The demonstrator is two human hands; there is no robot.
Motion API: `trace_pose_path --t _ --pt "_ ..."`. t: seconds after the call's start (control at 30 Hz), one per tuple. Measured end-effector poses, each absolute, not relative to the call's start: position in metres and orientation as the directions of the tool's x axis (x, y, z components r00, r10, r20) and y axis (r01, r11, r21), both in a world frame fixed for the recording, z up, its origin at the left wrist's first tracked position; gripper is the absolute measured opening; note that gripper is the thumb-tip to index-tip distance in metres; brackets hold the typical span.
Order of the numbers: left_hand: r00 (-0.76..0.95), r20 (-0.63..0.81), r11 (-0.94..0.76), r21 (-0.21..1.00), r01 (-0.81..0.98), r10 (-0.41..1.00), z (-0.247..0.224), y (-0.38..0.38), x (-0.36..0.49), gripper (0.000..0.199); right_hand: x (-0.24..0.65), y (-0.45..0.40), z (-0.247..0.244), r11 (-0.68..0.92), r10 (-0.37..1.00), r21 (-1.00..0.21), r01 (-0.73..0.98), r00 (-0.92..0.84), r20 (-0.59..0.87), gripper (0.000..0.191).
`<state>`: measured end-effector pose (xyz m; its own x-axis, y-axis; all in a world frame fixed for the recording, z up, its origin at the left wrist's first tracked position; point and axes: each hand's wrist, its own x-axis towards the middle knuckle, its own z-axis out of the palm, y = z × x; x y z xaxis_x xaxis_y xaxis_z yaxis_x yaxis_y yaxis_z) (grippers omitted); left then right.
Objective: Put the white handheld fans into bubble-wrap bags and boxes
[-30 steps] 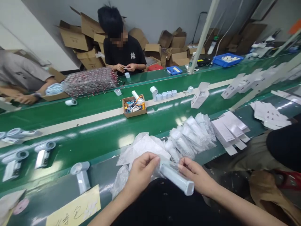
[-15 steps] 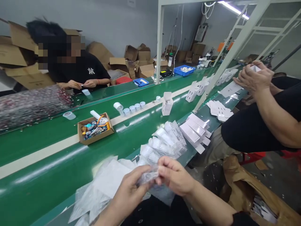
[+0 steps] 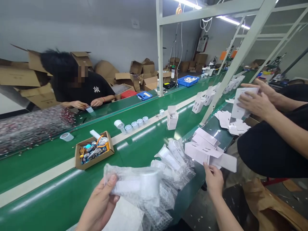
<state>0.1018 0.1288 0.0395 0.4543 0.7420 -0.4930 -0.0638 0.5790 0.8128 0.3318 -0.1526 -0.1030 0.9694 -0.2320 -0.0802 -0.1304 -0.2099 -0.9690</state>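
My left hand (image 3: 101, 200) grips one end of a clear bubble-wrap bag (image 3: 134, 184), thumb on top, with a white rounded item showing through the plastic. To the right, my right hand (image 3: 214, 181) pinches the near edge of a flattened white carton (image 3: 196, 153), which lies against other flattened cartons at the bench edge. Between my hands lies a row of bubble-wrapped white items (image 3: 172, 160). White packing sheets (image 3: 125, 213) lie beneath the held bag, partly hidden by it.
An open cardboard box of small tools and parts (image 3: 95, 152) stands on the green conveyor (image 3: 134, 154). Beyond are white cups (image 3: 134, 124) and an open white carton (image 3: 172, 118). One co-worker (image 3: 81, 83) sits opposite; another's hands (image 3: 258, 99) hold a carton at right. A frame post (image 3: 231, 73) rises nearby.
My hands have moved apart: the left now holds the bubble-wrap bag farther left and raised, while the right has reached to a flattened carton. The co-worker opposite now touches a white cup.
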Motion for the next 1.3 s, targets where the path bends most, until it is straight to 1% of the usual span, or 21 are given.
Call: trace_pose_path --t 0.07,0.1,0.13,0.2,0.27,0.3,0.4,0.47,0.5,0.57,0.6,0.63,0.7,0.73,0.8,0.87,1.0,1.03,1.13,1.17,1.3 --pt "0.425 -0.501 0.602 0.785 -0.143 0.754 0.043 0.143 0.108 0.053 0.337 -0.150 -0.077 -0.427 -0.102 -0.891 0.154 0.971 0.216 0.042" --pt "0.427 -0.493 0.604 0.777 -0.175 0.758 0.045 0.149 0.113 0.051 0.345 -0.141 -0.062 -0.488 0.017 -0.816 0.310 0.938 0.346 0.038" --pt "0.435 -0.477 0.600 0.774 -0.204 0.764 0.047 0.154 0.121 0.049 0.356 -0.127 -0.048 -0.496 0.154 -0.737 0.460 0.882 0.446 0.035" --pt "0.461 -0.425 0.575 0.777 -0.256 0.779 0.052 0.160 0.140 0.045 0.384 -0.085 -0.022 -0.387 0.380 -0.642 0.662 0.749 0.543 0.027" --pt "0.476 -0.362 0.537 0.787 -0.305 0.801 0.059 0.164 0.163 0.044 0.411 -0.034 -0.004 -0.243 0.521 -0.597 0.765 0.622 0.585 0.014" --pt "0.474 -0.328 0.511 0.794 -0.330 0.817 0.061 0.166 0.176 0.045 0.422 -0.008 0.002 -0.172 0.572 -0.591 0.788 0.568 0.591 0.015" --pt "0.450 -0.209 0.401 0.830 -0.387 0.868 0.063 0.176 0.217 0.046 0.442 0.057 0.000 0.024 0.711 -0.624 0.781 0.425 0.560 0.051" --pt "0.419 -0.086 0.262 0.886 -0.383 0.904 0.055 0.186 0.240 0.043 0.445 0.085 -0.015 0.085 0.798 -0.691 0.718 0.366 0.479 0.068" --pt "0.399 -0.017 0.164 0.927 -0.337 0.917 0.048 0.192 0.250 0.039 0.444 0.094 -0.025 0.084 0.832 -0.727 0.682 0.354 0.428 0.071" --pt "0.385 0.141 -0.103 0.988 -0.118 0.912 0.033 0.202 0.262 0.026 0.443 0.105 -0.049 0.040 0.868 -0.782 0.622 0.366 0.335 0.069" --pt "0.410 0.232 -0.265 0.964 0.025 0.882 0.025 0.205 0.264 0.019 0.443 0.108 -0.059 0.012 0.870 -0.798 0.602 0.388 0.306 0.063" --pt "0.466 0.318 -0.431 0.889 0.156 0.826 0.018 0.206 0.264 0.013 0.444 0.109 -0.069 -0.012 0.867 -0.810 0.586 0.410 0.284 0.058" --pt "0.639 0.418 -0.709 0.637 0.300 0.646 0.012 0.202 0.260 0.020 0.447 0.108 -0.083 -0.051 0.860 -0.835 0.547 0.449 0.242 0.054" --pt "0.722 0.417 -0.801 0.507 0.319 0.551 0.012 0.197 0.259 0.026 0.449 0.106 -0.087 -0.059 0.862 -0.845 0.531 0.454 0.225 0.054" --pt "0.845 0.323 -0.892 0.303 0.334 0.426 0.018 0.186 0.261 0.034 0.452 0.103 -0.090 -0.051 0.880 -0.861 0.506 0.431 0.201 0.056" --pt "0.883 0.207 -0.903 0.195 0.384 0.420 0.029 0.178 0.272 0.033 0.452 0.100 -0.090 -0.040 0.896 -0.876 0.481 0.405 0.181 0.058" --pt "0.806 0.052 -0.805 0.117 0.582 0.590 0.047 0.179 0.313 0.022 0.453 0.094 -0.088 -0.045 0.894 -0.914 0.404 0.425 0.144 0.061" --pt "0.819 0.013 -0.817 0.090 0.570 0.573 0.051 0.182 0.324 0.023 0.454 0.091 -0.087 -0.043 0.893 -0.924 0.381 0.430 0.136 0.062" --pt "0.906 -0.110 -0.910 0.033 0.414 0.408 0.060 0.191 0.349 0.026 0.459 0.084 -0.086 -0.030 0.897 -0.949 0.313 0.428 0.113 0.064" --pt "0.912 -0.134 -0.919 0.026 0.394 0.388 0.061 0.193 0.355 0.026 0.460 0.082 -0.086 -0.027 0.899 -0.955 0.296 0.425 0.106 0.063" --pt "0.865 -0.139 -0.873 0.013 0.488 0.482 0.053 0.183 0.366 0.030 0.458 0.083 -0.083 -0.001 0.907 -0.963 0.270 0.406 0.113 0.062"
